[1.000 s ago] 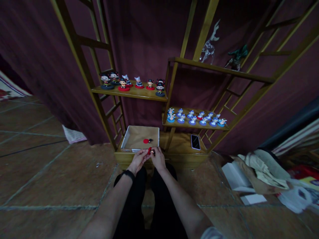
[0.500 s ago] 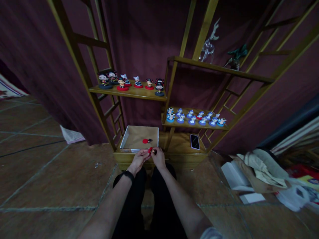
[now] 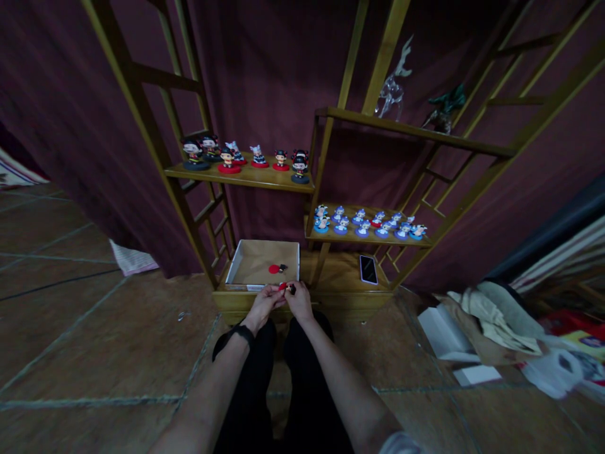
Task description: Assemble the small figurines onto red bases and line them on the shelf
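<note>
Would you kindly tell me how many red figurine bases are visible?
7: one red base between the left hand and right hand, one in the box, four on the left shelf, one among the purple-based figurines on the right shelf; others may be hidden.

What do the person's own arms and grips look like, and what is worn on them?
The left grip and right grip are both ungloved. A black wristband, possibly a watch, circles the left wrist. The right arm is bare up to a pale grey sleeve; no sleeve shows on the left arm.
</note>
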Motion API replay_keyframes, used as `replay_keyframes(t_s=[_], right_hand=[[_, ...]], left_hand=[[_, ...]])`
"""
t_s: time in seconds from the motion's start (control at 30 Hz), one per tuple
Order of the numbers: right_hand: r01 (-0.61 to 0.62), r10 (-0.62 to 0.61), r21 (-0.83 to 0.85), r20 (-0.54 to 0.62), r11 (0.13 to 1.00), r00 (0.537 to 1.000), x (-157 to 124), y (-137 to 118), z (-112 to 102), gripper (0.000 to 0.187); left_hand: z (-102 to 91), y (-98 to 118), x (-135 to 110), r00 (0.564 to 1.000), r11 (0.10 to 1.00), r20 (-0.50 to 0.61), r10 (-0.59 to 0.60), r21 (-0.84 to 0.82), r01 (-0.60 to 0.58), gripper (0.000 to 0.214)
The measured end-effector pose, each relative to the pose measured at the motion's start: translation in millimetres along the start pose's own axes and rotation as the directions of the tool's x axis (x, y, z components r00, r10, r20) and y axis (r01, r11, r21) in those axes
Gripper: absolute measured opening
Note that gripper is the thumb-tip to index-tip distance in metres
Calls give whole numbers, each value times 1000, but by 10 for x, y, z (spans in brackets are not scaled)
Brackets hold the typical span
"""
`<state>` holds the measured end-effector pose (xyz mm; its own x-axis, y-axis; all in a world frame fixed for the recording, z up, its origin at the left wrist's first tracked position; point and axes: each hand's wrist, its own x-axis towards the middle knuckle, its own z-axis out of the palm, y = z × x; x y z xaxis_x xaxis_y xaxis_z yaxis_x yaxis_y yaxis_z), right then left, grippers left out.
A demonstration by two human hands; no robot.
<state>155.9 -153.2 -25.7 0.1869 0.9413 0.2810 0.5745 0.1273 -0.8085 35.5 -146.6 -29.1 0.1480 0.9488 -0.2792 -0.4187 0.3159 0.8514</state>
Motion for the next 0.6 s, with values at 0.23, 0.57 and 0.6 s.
replay_keyframes(t_s=[0.23, 0.57, 0.6], right_hand=[[47, -47, 4, 27, 999, 999, 18, 28, 20, 23], [56, -56, 6, 33, 998, 998, -6, 33, 10, 22], [55, -55, 5, 33, 998, 998, -8, 32, 8, 22]], left_hand=[[2, -15, 25, 1000, 1000, -15, -9, -3, 9, 27], [27, -75, 61, 997, 997, -43, 62, -42, -64, 30], [32, -67, 52, 997, 997, -45, 64, -44, -66, 30]])
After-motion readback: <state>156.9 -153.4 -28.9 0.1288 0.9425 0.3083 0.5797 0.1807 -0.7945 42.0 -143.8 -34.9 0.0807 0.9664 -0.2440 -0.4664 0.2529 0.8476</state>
